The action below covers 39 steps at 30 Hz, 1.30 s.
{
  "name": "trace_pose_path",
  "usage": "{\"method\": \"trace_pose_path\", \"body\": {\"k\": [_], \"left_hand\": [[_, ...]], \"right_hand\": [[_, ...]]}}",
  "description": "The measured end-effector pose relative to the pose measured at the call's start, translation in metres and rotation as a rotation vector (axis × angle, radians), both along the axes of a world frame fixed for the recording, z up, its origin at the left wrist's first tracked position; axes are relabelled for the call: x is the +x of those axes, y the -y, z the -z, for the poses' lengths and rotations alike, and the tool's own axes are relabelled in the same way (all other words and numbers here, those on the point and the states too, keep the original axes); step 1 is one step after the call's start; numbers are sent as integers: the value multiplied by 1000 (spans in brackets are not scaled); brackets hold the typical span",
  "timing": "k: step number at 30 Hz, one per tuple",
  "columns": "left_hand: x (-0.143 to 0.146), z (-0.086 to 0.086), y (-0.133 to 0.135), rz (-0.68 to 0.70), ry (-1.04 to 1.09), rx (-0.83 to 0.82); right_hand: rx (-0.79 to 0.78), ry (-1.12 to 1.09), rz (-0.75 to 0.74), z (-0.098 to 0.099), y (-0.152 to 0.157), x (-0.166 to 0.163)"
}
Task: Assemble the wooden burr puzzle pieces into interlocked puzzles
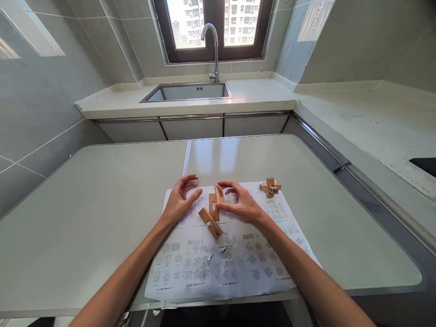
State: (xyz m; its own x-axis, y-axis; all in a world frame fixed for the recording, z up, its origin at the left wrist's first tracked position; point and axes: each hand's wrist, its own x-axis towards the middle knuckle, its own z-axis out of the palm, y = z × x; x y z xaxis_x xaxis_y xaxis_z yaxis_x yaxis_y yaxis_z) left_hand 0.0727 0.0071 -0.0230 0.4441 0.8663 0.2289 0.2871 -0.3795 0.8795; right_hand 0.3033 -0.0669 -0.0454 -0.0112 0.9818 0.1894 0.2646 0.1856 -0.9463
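Note:
My right hand (240,203) pinches an upright notched wooden puzzle piece (219,194) between thumb and fingers. Two more wooden pieces lie beside it: one upright-ish piece (213,206) and one lying slantwise (210,223) on the printed instruction sheet (221,259). My left hand (180,200) hovers just left of these pieces, fingers spread and curled, holding nothing. An assembled wooden cross-shaped puzzle (270,187) sits at the sheet's far right corner.
The sheet lies on a white table (85,204) made of two joined tops. Beyond it runs a counter with a steel sink (190,92) and faucet (214,45) under a window. Another counter (374,118) runs along the right.

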Motion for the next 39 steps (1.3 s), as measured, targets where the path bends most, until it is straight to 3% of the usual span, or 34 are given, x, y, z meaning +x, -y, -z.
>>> {"method": "trace_pose_path", "body": {"k": [6,14,21,25,28,32,36,39], "left_hand": [[-4,0,10,114,-240,101],[-26,-9,15,459,-400,233],[-31,8,15,511,-431,271],[-29,8,16,529,-353,247],[-26,0,20,435,-232,76],[-20,-6,24,286,-45,-289],[-13,1,25,358,277,-655],[-11,7,28,429,387,-852]], "right_hand": [[-51,-138,25,8,-5,-1],[-77,-196,18,13,-5,0],[-90,-245,14,10,-2,-2],[-93,-293,20,11,-3,-1],[-101,-334,23,11,-4,-1],[-113,-503,-27,12,-4,-4],[-115,-685,-103,11,-2,-11],[-97,-738,-118,9,0,-15]]}}
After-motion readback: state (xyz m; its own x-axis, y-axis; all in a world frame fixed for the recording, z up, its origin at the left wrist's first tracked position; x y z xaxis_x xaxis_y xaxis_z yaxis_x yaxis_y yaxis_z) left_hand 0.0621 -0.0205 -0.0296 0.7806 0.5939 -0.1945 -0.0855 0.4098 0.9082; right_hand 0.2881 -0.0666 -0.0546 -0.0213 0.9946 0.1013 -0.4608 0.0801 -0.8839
